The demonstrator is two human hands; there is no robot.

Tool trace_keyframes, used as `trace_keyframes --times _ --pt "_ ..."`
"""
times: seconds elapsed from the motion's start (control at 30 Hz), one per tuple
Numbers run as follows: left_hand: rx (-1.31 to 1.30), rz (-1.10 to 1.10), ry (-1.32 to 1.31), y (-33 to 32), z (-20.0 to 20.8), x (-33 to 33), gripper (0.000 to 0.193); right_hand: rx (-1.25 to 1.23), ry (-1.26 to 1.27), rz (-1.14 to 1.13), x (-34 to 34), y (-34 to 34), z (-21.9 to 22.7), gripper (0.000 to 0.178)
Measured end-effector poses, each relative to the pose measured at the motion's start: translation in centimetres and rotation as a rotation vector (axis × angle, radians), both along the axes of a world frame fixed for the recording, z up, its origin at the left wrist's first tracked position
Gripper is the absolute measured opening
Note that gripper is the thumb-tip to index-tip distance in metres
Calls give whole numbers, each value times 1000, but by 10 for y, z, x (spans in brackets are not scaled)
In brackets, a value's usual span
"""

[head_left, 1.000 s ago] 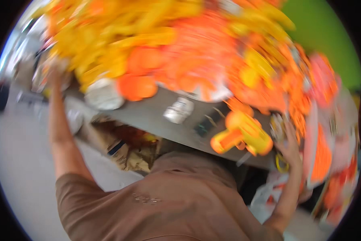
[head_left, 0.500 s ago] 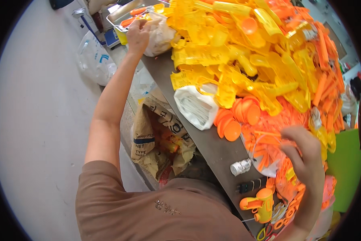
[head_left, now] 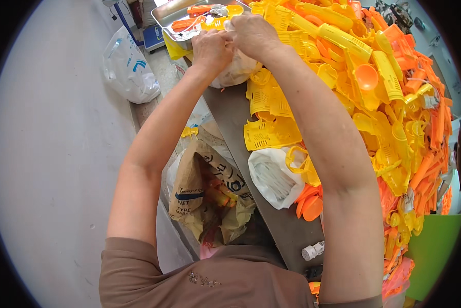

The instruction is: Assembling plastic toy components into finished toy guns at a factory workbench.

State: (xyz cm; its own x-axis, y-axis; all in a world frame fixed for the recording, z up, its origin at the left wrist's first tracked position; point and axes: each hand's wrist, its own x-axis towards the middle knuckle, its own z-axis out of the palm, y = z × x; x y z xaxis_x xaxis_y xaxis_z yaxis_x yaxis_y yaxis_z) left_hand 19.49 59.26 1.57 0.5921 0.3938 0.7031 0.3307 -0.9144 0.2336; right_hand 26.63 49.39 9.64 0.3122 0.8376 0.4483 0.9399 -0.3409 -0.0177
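Note:
At the far end of the table my left hand (head_left: 212,50) and my right hand (head_left: 253,35) meet over a whitish plastic bag (head_left: 236,71). Both sets of fingers are bent and pressed together. A small whitish bit shows at the right fingertips, too little of it to name. Just beyond is a metal tray (head_left: 165,12) with orange and yellow plastic parts and white pieces in it. To the right of the bag rises a big heap of yellow plastic shells (head_left: 274,134). Inside the bag, the contents are hidden.
A white bag of thin pale strips (head_left: 264,156) stands by the table edge, beside orange discs (head_left: 312,209). Below hangs an open brown paper sack (head_left: 189,179). Long orange pieces (head_left: 438,128) lie at the right, above a green panel (head_left: 436,251). A tied plastic bag (head_left: 130,72) sits left.
My right hand has moved from the near right side up to the far end, joining my left hand at the whitish bag. The view has shifted, so the table sits lower and further right.

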Motion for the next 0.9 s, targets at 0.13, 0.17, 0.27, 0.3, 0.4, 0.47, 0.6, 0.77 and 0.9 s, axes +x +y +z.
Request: trace_keyframes --times 0.13,0.17,0.27,0.3,0.4,0.47,0.6,0.77,0.9 --pt "-133 -103 -161 11 -6 2 11 -25 179 -20 31 13 -5 22" --pt "-137 -106 -162 9 -2 2 11 -29 178 -23 44 9 -4 22" --pt "-509 -303 -534 14 2 -2 11 413 1095 77 40 -2 12 24" --pt "-512 -290 -529 18 0 -6 11 404 1106 82 37 2 13 24" --pt "-894 -501 -687 17 15 -9 6 265 1166 72 32 0 26 23" --pt "-830 -523 -658 34 9 -12 10 125 1124 85 5 3 40 25" --pt "-692 -487 -531 10 28 -4 21 222 828 389 33 25 10 23" --pt "-897 -640 -711 3 22 -16 24 287 965 168 20 25 22 17" --pt "-340 -345 -366 18 -5 -11 28 205 1081 144 15 26 27 18"
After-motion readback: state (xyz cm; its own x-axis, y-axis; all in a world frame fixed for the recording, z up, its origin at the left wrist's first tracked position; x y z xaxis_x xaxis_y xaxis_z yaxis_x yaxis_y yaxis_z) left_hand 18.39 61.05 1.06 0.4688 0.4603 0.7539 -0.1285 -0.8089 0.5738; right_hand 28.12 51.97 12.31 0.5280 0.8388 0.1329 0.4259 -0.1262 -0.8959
